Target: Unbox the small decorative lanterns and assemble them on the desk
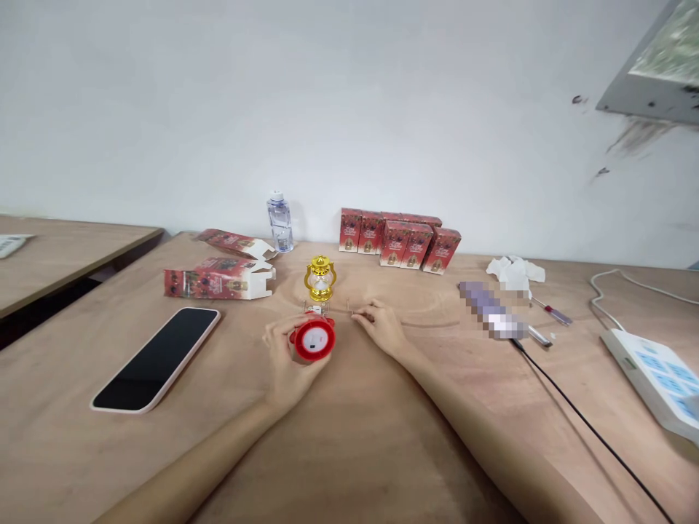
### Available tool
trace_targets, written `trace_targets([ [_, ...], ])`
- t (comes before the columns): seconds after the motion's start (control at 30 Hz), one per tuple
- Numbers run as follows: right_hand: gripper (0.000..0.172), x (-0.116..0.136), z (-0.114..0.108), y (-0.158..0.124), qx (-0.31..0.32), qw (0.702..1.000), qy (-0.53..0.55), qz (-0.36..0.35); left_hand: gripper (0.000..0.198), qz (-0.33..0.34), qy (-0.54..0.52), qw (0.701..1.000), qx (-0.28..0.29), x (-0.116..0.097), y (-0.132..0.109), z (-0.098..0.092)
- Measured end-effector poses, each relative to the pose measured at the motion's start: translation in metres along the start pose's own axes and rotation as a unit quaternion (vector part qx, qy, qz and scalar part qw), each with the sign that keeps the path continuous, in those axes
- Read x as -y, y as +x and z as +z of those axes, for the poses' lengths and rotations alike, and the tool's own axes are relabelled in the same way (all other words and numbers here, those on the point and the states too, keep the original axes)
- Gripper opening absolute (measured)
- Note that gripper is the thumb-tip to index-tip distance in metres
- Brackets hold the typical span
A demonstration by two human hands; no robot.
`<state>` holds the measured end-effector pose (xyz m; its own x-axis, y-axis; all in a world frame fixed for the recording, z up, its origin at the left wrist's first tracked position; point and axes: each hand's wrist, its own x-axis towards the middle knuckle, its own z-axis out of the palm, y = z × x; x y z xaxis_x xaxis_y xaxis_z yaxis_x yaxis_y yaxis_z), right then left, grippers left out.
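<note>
My left hand (284, 360) is wrapped round a small red lantern (313, 339), tipped so its round base with a white centre faces me. Just behind it a small gold lantern (320, 278) stands upright on the wooden table (349, 437). My right hand (382, 325) rests on the table to the right of the red lantern, its fingertips pinched at a thin wire piece (354, 314) lying there. Whether the wire is lifted I cannot tell.
A phone (157, 356) lies screen-up at the left. Two opened red boxes (218, 276) lie behind it, beside a small water bottle (280, 222). Several closed red boxes (401, 239) stand at the wall. Tissue (516, 271), a screwdriver (554, 313), a black cable (590, 429) and a white power strip (652, 375) occupy the right.
</note>
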<state>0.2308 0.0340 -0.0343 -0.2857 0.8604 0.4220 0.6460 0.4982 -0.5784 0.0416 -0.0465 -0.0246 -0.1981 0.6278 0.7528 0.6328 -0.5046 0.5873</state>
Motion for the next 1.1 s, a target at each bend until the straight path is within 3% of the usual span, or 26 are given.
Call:
trace_targets([
  [0.13,0.019,0.019,0.0,-0.018,-0.117,0.99,0.018,-0.073,0.038,0.166,0.101,0.979,0.056,0.008,0.008,-0.005],
  [0.2,0.016,0.032,0.001,-0.029,-0.155,0.978,0.046,-0.131,0.037,0.216,0.133,0.964,0.079,0.012,0.01,-0.006],
  [0.3,0.014,0.049,0.005,-0.041,-0.14,0.968,0.074,-0.195,0.033,0.25,0.16,0.95,0.093,0.013,0.009,-0.005],
  [0.37,0.015,0.056,0.008,-0.043,-0.112,0.97,0.092,-0.195,0.03,0.271,0.169,0.943,0.094,0.012,0.008,-0.004],
  [0.57,0.016,0.055,0.012,-0.038,-0.018,0.979,0.17,-0.108,0.03,0.314,0.228,0.916,0.099,0.01,0.005,-0.003],
  [0.77,0.021,0.058,0.01,-0.035,0.036,0.954,0.298,0.006,0.026,0.331,0.27,0.899,0.095,0.009,0.008,-0.002],
  [0.87,0.022,0.052,0.009,-0.033,0.019,0.947,0.32,0.031,0.029,0.317,0.27,0.906,0.081,0.011,0.011,-0.003],
  [0.97,0.023,0.036,0.01,-0.024,-0.044,0.948,0.305,0.081,0.029,0.263,0.282,0.921,0.061,0.017,0.015,-0.004],
  [1.1,0.021,0.009,0.014,-0.004,-0.112,0.938,0.287,0.157,0.029,0.217,0.263,0.937,0.078,0.021,0.015,-0.004],
])
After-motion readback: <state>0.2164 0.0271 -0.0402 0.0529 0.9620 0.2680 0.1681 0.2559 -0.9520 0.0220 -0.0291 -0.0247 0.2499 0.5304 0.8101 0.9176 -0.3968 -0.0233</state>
